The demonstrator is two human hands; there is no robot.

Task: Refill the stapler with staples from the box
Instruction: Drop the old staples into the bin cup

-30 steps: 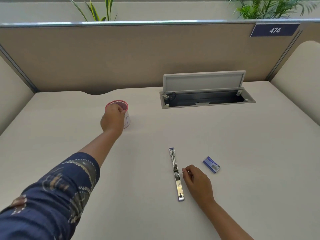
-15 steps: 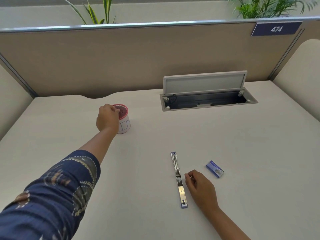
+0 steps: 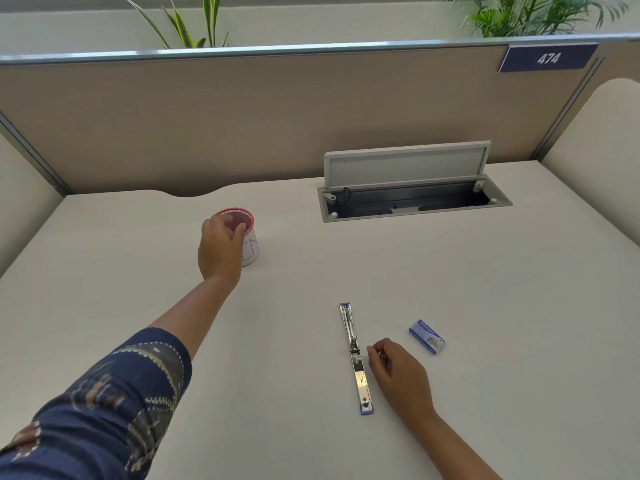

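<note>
Chrome, stiff and slippery, the opened-flat metal stapler [image 3: 356,358] wants pinching by its sides. Our right hand [image 3: 398,375] curls loosely beside it, holding nothing visible; our left hand [image 3: 220,249] cups the red-rimmed white cup [image 3: 247,237]. The small blue cardboard staple box [image 3: 426,336] looks light.

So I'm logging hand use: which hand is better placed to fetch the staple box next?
Right. The right hand rests beside the opened stapler, with the staple box lying just past it on the same side. The left hand is far across the desk at the cup.
</note>
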